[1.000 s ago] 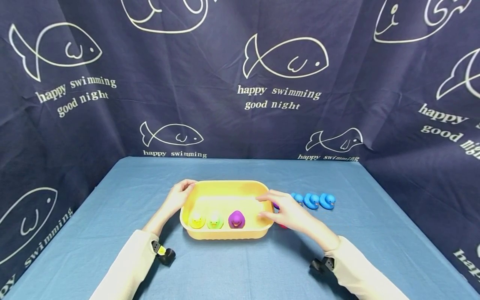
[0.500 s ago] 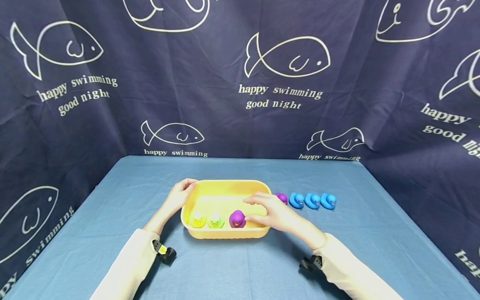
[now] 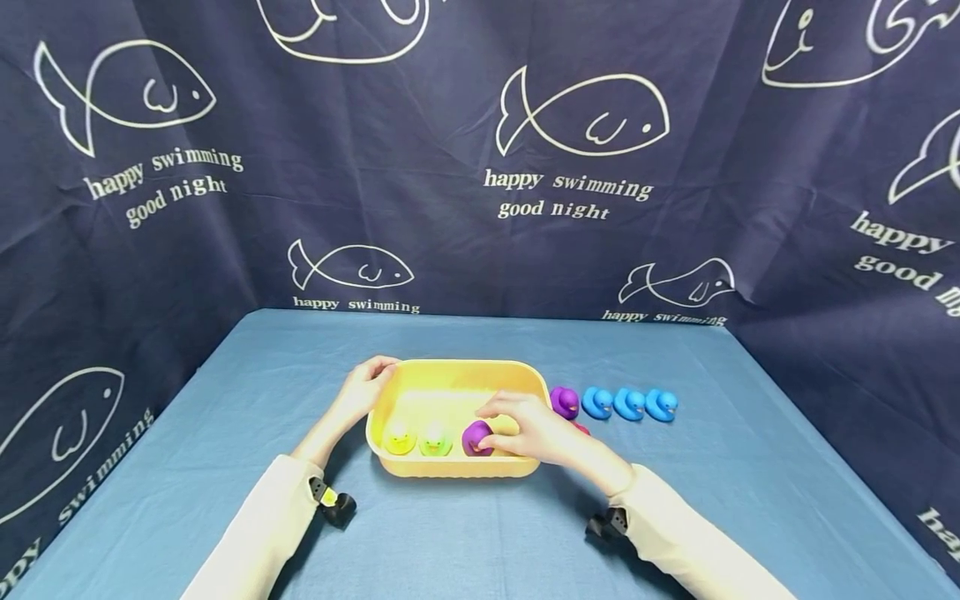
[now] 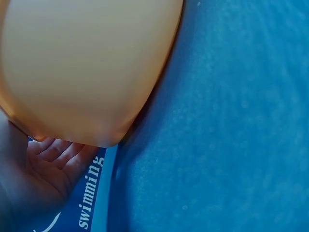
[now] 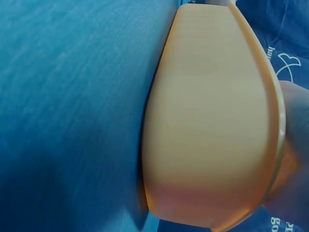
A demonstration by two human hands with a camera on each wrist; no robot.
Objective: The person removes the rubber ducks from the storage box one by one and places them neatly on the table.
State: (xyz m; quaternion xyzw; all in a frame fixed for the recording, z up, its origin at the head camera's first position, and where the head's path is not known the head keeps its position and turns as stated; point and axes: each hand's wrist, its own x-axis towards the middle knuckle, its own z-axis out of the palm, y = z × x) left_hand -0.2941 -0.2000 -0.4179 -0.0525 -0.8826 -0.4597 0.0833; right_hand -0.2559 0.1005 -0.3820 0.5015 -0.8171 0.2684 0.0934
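Observation:
A yellow plastic basin point(image 3: 450, 468) stands on the blue cloth. Its left rim is held by my left hand point(image 3: 363, 387), which in the left wrist view shows its fingers point(image 4: 63, 154) against the outer wall. My right hand point(image 3: 536, 427) reaches over the right rim and pinches a purple rubber duck point(image 3: 476, 433) inside; the thumb crosses the duck's front and hides part of it. To its left in the basin sit a light green rubber duck point(image 3: 435, 442) and a yellow rubber duck point(image 3: 400, 438). In the right wrist view the basin's wall point(image 5: 207, 111) hides the fingertips.
Right of the basin, another purple duck point(image 3: 564, 402) and three blue ducks point(image 3: 628, 404) stand in a row. A red thing point(image 3: 581, 427) shows partly behind my right hand. A dark blue fish-print curtain point(image 3: 450, 167) rises behind the table.
My right hand has moved left and down from the basin's right rim onto the purple duck, which now looks slightly turned. The left hand stays on the left rim.

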